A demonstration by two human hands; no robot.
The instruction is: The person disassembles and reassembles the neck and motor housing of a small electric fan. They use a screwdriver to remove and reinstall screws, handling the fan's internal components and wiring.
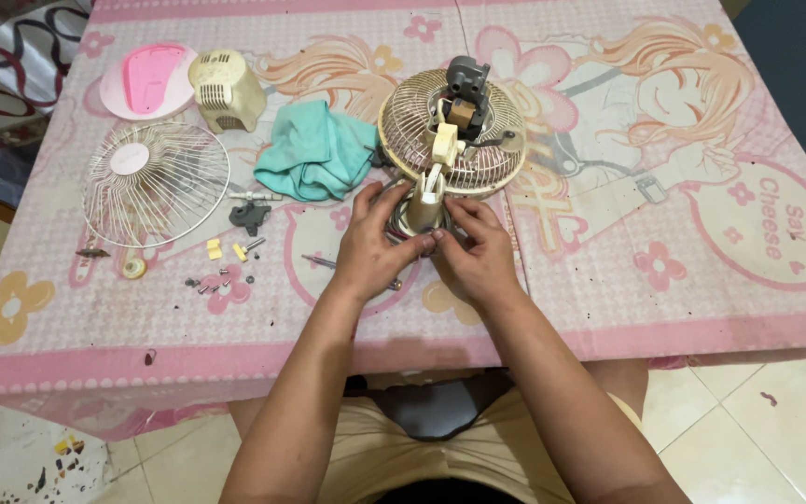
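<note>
A small cream fan, taken apart, lies on the pink patterned tablecloth. Its rear wire guard faces up with the bare motor in the middle. The cream neck of the stand points toward me. My left hand grips the stand's base from the left. My right hand holds it from the right, fingertips meeting at the neck. The base itself is mostly hidden under my fingers.
A teal cloth lies left of the fan. Farther left are the front wire guard, a cream motor cover and a pink round base plate. Several screws and small parts and a dark bracket lie loose nearby.
</note>
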